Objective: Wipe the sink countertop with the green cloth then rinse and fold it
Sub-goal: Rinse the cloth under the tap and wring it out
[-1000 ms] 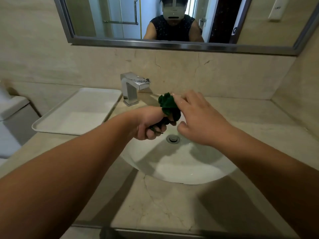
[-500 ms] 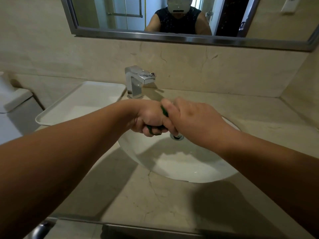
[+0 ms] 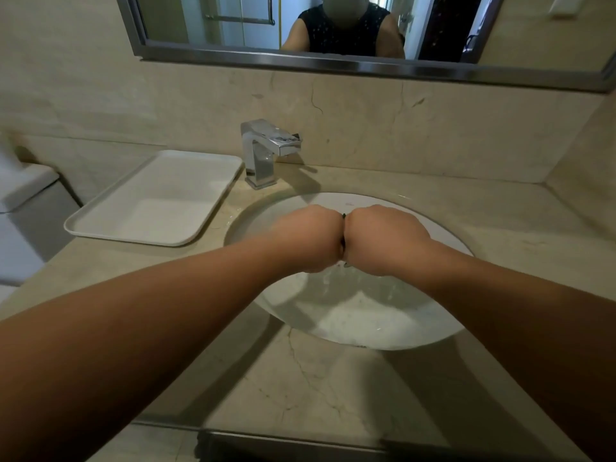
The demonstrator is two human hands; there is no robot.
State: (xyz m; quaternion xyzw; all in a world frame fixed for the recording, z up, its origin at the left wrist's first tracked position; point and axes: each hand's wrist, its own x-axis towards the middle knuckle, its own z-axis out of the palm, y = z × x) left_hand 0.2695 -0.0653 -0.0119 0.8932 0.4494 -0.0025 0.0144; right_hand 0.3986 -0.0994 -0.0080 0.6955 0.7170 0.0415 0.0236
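Both fists are pressed together over the white sink basin (image 3: 366, 331). My left hand (image 3: 310, 241) and my right hand (image 3: 383, 240) are closed tight around the green cloth (image 3: 343, 243), of which only a thin dark sliver shows between the knuckles. Water drops fall from the fists into the basin below. The beige stone countertop (image 3: 316, 395) surrounds the basin.
A chrome faucet (image 3: 266, 151) stands behind the basin, with no water running from it. A white tray (image 3: 156, 198) lies on the counter to the left. A mirror (image 3: 333, 28) hangs on the back wall. A white toilet tank (image 3: 23, 201) sits at far left.
The cloth was bunched and visible above my left hand; both hands have since closed over it and squeezed together, hiding it. Water now drips into the basin.
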